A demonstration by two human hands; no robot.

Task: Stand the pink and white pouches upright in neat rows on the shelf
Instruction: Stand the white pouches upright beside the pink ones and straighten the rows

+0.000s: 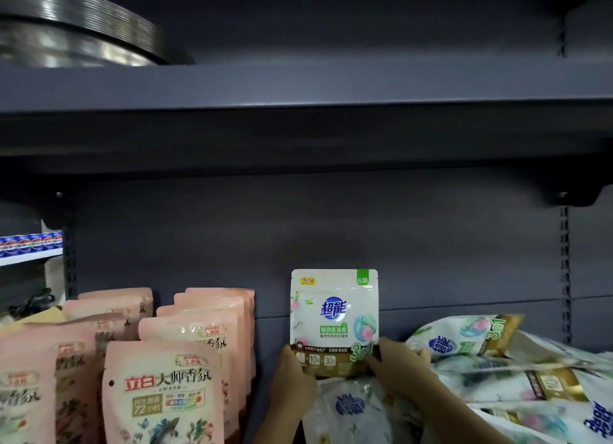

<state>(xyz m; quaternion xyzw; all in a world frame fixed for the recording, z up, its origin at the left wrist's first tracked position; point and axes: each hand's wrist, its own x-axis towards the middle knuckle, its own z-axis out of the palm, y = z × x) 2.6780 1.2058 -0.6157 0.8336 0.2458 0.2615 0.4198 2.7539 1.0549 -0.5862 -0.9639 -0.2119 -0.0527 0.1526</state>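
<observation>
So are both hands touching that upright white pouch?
Touching. The head view shows the left hand and right hand gripping the white pouch's bottom corners, fingers overlapping its brown band.

A dark grey metal shelf board spanned above a matching back panel; slotted uprights ran at the right, dimly lit.

A white pouch stands upright at lower centre of the frame, its printed front facing out, with a blue logo, a green corner tab and a brown-gold band along the bottom. At lower left, pink pouches stand upright in rows, one behind another, fronts facing out. At lower right, more white pouches lie flat and tilted in a loose heap.
</observation>
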